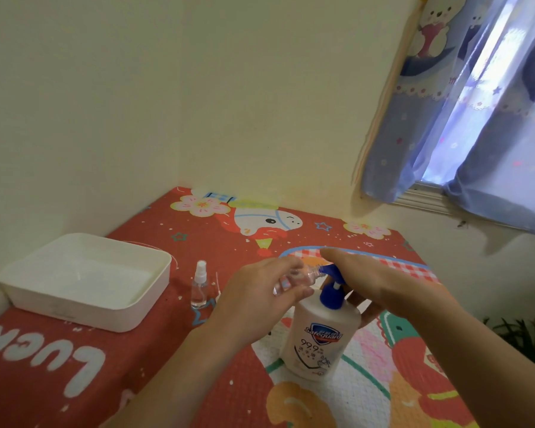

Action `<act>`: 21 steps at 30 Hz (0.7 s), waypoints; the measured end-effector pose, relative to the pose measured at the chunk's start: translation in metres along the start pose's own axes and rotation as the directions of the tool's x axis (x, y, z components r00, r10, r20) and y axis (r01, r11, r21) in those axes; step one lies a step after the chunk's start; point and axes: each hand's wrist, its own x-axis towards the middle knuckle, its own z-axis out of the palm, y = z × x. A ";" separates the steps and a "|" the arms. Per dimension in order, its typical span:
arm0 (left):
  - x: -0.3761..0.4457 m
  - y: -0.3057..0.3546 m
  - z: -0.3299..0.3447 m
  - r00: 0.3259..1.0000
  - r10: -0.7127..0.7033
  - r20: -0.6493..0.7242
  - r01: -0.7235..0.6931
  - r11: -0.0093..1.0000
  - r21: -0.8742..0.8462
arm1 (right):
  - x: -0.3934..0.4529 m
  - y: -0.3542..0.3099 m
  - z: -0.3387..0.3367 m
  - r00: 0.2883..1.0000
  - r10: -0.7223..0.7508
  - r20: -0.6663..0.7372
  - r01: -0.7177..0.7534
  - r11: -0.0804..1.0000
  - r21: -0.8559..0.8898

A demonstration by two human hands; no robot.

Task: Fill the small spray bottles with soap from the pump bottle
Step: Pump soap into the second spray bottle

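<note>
My left hand [260,291] grips a light, slick spray bottle [294,281] by its body, tilted to the nozzle; my flat, unclenched right hand [380,282] presses the pump bottle [322,338] head.

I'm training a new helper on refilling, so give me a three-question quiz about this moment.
1. True or false: the left hand holds a small clear bottle tilted, its open neck at the blue spout of the pump bottle.
2. Which hand lies over the pump head? A) left B) right C) neither
3. Fill in: the capped spray bottle stands upright on the table beside the white ____.

Key
1. True.
2. B: the right hand lies flat over it.
3. Tray.
</note>
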 end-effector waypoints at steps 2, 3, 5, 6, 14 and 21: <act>0.000 -0.001 0.001 1.000 0.006 -0.003 -0.006 1.000 0.010 | 0.000 0.000 0.003 1.000 -0.003 -0.027 0.002 1.000 -0.012; 0.000 -0.002 0.001 1.000 0.007 -0.001 -0.007 1.000 0.010 | 0.001 0.000 0.004 0.999 -0.023 -0.039 0.022 0.999 -0.026; 0.000 -0.004 0.003 1.000 0.002 0.009 -0.002 1.000 0.007 | 0.003 0.000 0.006 0.996 -0.069 -0.054 0.065 0.995 -0.075; 0.000 -0.006 0.003 1.000 -0.002 0.008 0.002 1.000 0.008 | 0.004 0.000 0.008 0.994 -0.080 -0.068 0.074 0.993 -0.093; -0.001 -0.008 0.009 0.999 -0.031 0.015 0.031 1.000 0.007 | 0.007 0.002 0.013 0.982 -0.183 -0.053 0.157 0.936 -0.315; -0.002 -0.005 0.006 0.999 -0.045 0.028 0.044 0.999 0.018 | 0.001 -0.002 0.011 0.987 -0.156 -0.034 0.141 0.950 -0.280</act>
